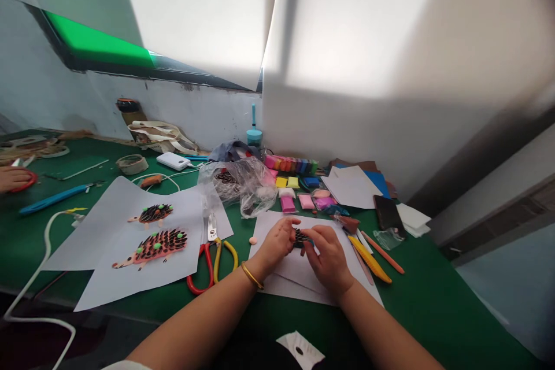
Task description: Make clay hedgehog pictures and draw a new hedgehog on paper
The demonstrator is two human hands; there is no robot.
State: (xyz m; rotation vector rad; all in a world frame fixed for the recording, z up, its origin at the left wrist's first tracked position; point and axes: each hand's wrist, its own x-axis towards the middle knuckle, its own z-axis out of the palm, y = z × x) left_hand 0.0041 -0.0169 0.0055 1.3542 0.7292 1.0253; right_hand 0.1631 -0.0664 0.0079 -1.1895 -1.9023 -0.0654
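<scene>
A small hedgehog figure (pixel 300 237) with dark seed-like spines lies between my two hands over stacked white paper (pixel 286 269). My left hand (pixel 280 238), with a gold bangle at the wrist, is curled against its left side; part of its grip is hidden. On the other side my right hand (pixel 326 254) has thumb and fingers pinched at the figure's edge. Two similar seed-covered hedgehogs, a dark one (pixel 155 214) and a pink one (pixel 158 247), both with green dots, rest on paper to the left. A small peach-coloured lump (pixel 253 240) sits near my left hand.
Red-and-yellow-handled scissors (pixel 212 257) lie left of my forearm. Behind are a plastic bag of dark pieces (pixel 236 185) and coloured clay packs (pixel 287 203). Yellow (pixel 370 257) and orange (pixel 384 252) tools and a phone (pixel 388 215) lie right. Another person's hand (pixel 13 178) holds red-handled scissors far left.
</scene>
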